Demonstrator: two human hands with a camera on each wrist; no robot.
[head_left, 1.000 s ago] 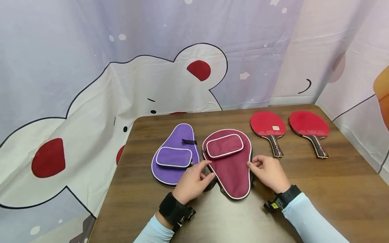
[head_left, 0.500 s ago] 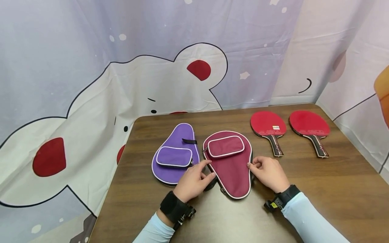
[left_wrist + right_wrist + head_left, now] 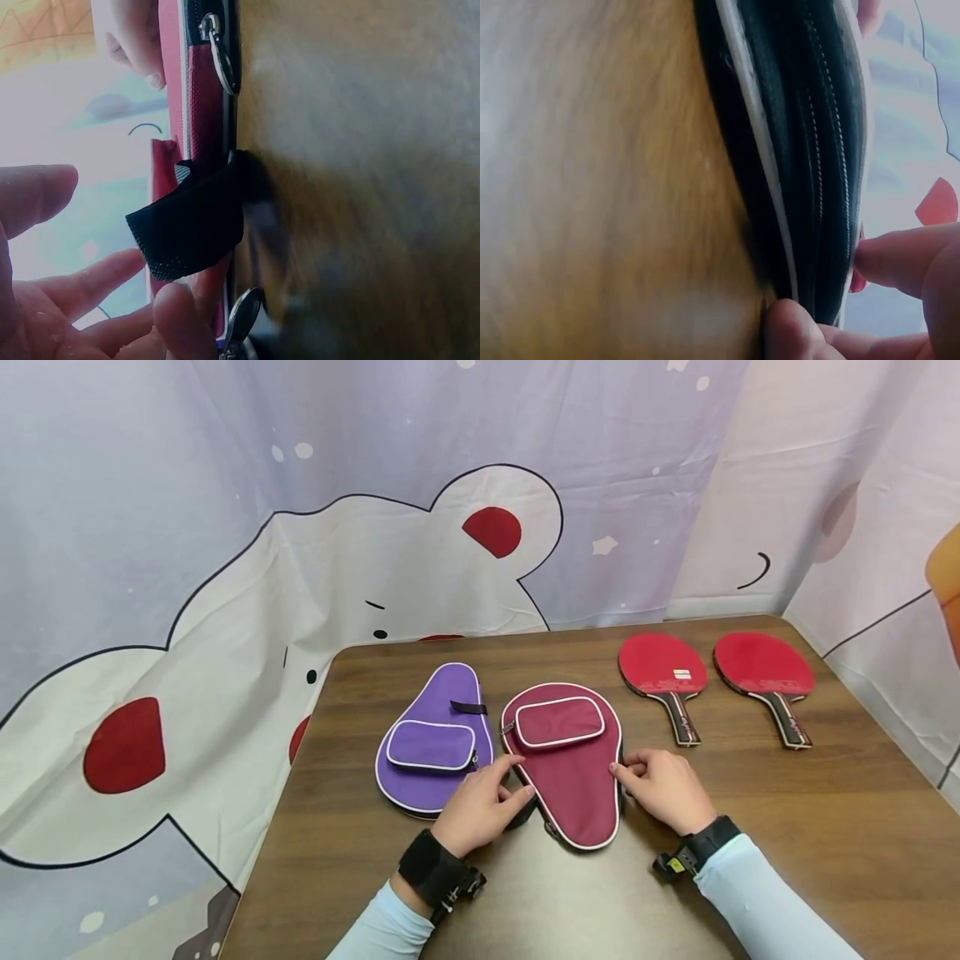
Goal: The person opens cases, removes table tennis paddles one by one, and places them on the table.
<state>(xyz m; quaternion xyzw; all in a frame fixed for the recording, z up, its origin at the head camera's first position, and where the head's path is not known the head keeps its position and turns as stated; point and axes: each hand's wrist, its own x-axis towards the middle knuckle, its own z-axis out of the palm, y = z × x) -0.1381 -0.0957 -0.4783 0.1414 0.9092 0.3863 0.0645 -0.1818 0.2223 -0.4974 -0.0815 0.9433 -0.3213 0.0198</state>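
While the maroon paddle case point(image 3: 567, 768) lies flat near the middle of the table point(image 3: 825, 827), both hands sit at its edges. The left hand point(image 3: 480, 806) rests at the case's left edge with fingers loosely curled, beside its black strap point(image 3: 191, 225); whether it grips is unclear. The right hand point(image 3: 663, 789) pinches the right edge between thumb and fingertips point(image 3: 900, 259). A purple case point(image 3: 435, 743) lies just left; two red paddles point(image 3: 663, 668) lie far right.

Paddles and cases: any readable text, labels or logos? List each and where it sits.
None can be read.
Left paddle: small white label near the handle, too small to read.
Right paddle: faint print on the rubber, blurred.
Both handles: markings illegible.
Maroon case and purple case: no text visible.
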